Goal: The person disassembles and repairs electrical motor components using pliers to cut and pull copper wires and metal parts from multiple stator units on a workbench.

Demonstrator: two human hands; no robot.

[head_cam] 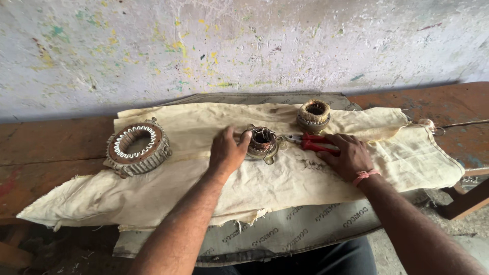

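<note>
A worn wooden bench, reddish-brown and scuffed, runs along the foot of a paint-flecked wall. A grey printed mat lies on it and hangs over the near edge. A frayed cream cloth lies spread over the mat, reaching onto bare wood at the left. A thin metal rod rests on the bench's right end, just beside the cloth's knotted corner.
</note>
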